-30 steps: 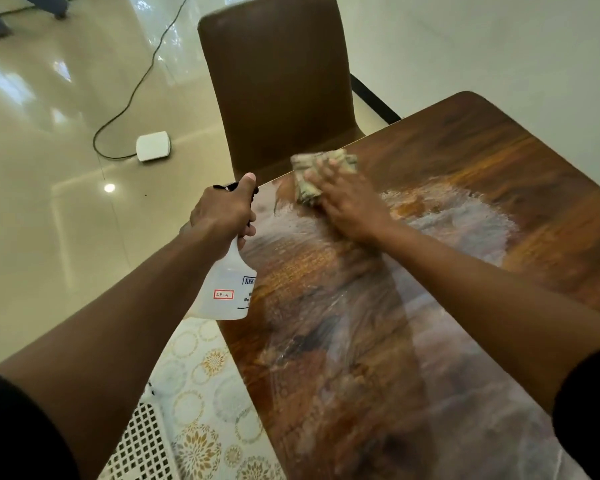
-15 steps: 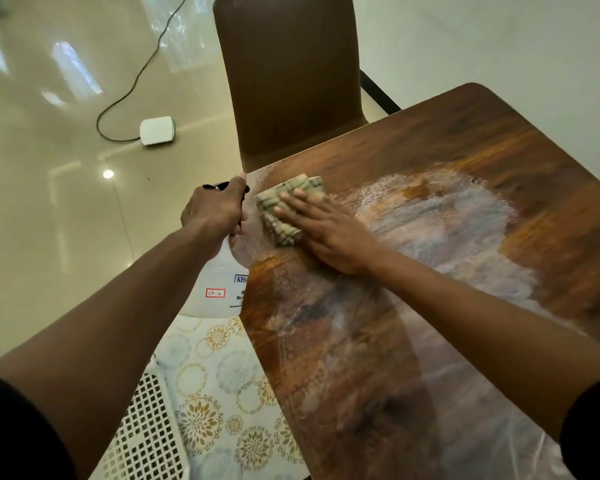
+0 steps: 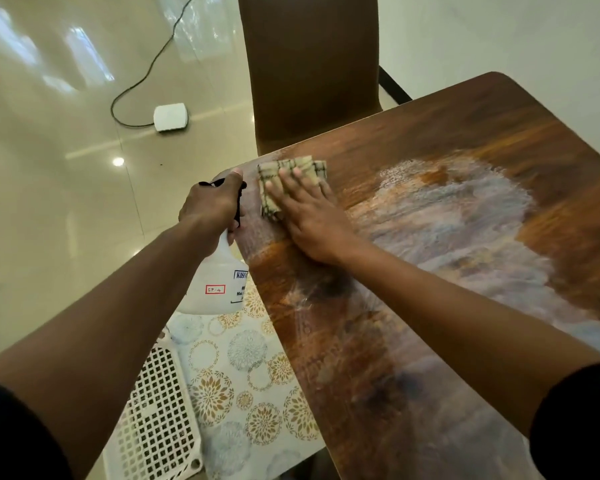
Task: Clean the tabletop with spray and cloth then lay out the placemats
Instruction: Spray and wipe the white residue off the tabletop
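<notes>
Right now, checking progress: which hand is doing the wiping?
The right hand, pressed flat on the checked cloth; the left hand grips the spray bottle.

Person, seen from a head-worn camera: two arms and two hands in view.
Left hand [image 3: 211, 206]: bare, no glove, ring or watch showing.
Right hand [image 3: 310, 216]: bare, no glove, ring or watch showing.
Forearms: bare from wrist to above the elbow.
Sleeves: black short sleeves, left sleeve [image 3: 18, 434] and right sleeve [image 3: 579, 420], plain, no markings visible.
</notes>
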Demonstrator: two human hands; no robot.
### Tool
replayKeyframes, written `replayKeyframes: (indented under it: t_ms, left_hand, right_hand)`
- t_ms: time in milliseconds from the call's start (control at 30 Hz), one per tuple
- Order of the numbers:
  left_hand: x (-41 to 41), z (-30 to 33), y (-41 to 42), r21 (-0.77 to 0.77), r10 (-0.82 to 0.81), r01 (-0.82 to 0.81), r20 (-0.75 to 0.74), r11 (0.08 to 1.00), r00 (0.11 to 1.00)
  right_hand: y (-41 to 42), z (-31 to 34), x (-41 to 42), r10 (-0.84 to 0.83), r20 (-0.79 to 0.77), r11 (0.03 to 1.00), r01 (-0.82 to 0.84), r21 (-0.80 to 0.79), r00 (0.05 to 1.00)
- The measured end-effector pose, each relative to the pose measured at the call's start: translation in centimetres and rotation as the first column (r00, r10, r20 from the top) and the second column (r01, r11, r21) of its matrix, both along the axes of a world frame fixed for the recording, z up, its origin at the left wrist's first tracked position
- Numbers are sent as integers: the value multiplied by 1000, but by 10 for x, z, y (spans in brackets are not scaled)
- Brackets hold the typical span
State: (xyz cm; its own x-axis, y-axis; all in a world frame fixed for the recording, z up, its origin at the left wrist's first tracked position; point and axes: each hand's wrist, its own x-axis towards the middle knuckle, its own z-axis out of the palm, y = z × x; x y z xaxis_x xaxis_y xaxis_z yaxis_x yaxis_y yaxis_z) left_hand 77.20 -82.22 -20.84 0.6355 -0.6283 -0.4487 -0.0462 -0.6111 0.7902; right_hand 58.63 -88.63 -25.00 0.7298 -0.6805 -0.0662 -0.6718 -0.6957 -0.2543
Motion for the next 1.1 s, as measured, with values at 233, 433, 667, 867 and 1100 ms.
replayKeyframes:
  t_ms: [233, 433, 667, 867, 1100]
  left_hand:
    - [14, 5, 15, -1, 38, -38, 61, 999, 997]
    - [25, 16, 40, -64, 19, -18, 3, 998, 1000]
    - [25, 12, 47, -59, 76, -76, -7, 995, 997]
    - [23, 10, 50, -41, 96, -96, -10, 995, 995]
    - [34, 4, 58, -35, 117, -116, 18, 993, 993]
  right_hand:
    - [-42, 4, -22, -152, -3, 988, 152, 20, 988]
    - [-52, 7, 24, -410, -15, 911, 410, 28, 912]
    - [13, 1, 68, 152, -12, 988, -153, -38, 988]
    - [-25, 4, 57, 22, 11, 1000, -23, 9, 1000]
    - [-9, 0, 100, -253, 70, 967, 255, -14, 965]
